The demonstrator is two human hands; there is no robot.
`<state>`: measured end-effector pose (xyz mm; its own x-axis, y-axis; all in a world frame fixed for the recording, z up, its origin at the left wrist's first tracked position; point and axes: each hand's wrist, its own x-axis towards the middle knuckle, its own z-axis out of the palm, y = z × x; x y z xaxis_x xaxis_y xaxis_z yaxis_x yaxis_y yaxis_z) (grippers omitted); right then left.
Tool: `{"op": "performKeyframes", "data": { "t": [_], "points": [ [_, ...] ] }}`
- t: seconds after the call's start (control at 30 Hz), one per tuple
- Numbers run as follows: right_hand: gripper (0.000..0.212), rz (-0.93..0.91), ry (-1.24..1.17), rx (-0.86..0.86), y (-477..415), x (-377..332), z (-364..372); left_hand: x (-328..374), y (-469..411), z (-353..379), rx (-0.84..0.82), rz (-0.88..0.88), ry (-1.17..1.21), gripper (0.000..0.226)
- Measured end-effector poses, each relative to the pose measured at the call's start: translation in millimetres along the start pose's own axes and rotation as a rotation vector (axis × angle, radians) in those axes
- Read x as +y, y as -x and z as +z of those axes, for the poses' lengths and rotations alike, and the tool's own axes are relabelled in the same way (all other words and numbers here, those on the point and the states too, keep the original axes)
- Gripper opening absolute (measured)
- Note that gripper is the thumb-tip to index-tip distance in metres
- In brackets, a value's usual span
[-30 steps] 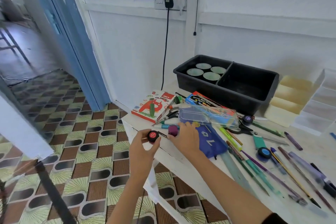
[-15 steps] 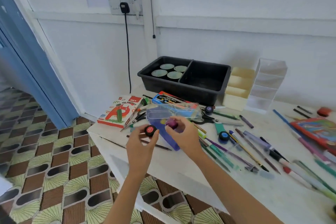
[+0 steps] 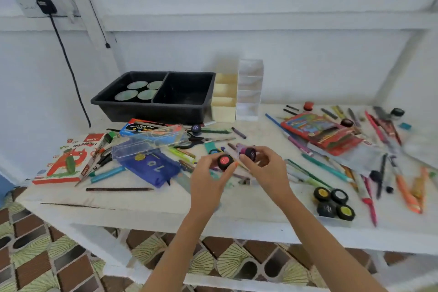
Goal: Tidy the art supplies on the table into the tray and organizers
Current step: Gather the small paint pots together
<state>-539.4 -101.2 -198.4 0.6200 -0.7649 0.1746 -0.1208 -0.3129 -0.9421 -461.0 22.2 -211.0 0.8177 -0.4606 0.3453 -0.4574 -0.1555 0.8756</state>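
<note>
My left hand (image 3: 208, 178) pinches a small black paint pot with a red lid (image 3: 225, 161) above the middle of the white table (image 3: 142, 206). Close beside it, my right hand (image 3: 267, 168) pinches a black pot with a purple lid (image 3: 248, 153). The black two-compartment tray (image 3: 166, 111) stands at the back left, with several round pale lids in its left half. A cream organizer (image 3: 225, 99) and a clear organizer (image 3: 250, 90) stand right of the tray. Several more paint pots (image 3: 334, 202) sit grouped near the front right edge.
An oil pastels box (image 3: 68, 159), a clear pencil case (image 3: 147, 147), a blue pouch (image 3: 151, 168) and scissors (image 3: 194, 141) lie at left. Pens, pencils and a red pencil set (image 3: 322, 133) are strewn to the right. A black cable (image 3: 68, 64) hangs down the wall.
The view has swung right, bringing the right side of the table into sight. Both hands, each still holding its pot, have moved from the table's left corner toward its middle.
</note>
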Motion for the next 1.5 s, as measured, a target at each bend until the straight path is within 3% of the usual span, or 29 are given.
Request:
{"op": "performKeyframes", "data": {
  "t": [0.23, 0.4, 0.63, 0.87, 1.13, 1.23, 1.5],
  "points": [
    [0.024, 0.031, 0.204, 0.108, 10, 25, -86, 25, 23, 56, -0.193, 0.033, 0.105, 0.022],
    [0.029, -0.018, 0.435, 0.041, 19, 41, -123, 25, 32, 82, -0.243, 0.091, 0.093, 0.027],
    [0.038, -0.113, 0.754, -0.054, 34, 59, -131, 13, 42, 103, -0.303, 0.126, -0.022, 0.036],
    [0.039, -0.258, 1.100, 0.057, 38, 66, -120, 12, 52, 110, -0.311, 0.041, 0.040, 0.034],
    [0.022, -0.188, 1.214, -0.008, 29, 65, -115, 10, 49, 110, -0.320, 0.009, 0.021, 0.037],
    [0.023, -0.126, 1.221, -0.111, 25, 64, -112, 12, 48, 115, -0.328, -0.005, 0.007, 0.038],
    [0.019, -0.123, 1.187, -0.127, 22, 63, -115, 18, 47, 130, -0.314, -0.025, -0.102, 0.031]
  ]
}}
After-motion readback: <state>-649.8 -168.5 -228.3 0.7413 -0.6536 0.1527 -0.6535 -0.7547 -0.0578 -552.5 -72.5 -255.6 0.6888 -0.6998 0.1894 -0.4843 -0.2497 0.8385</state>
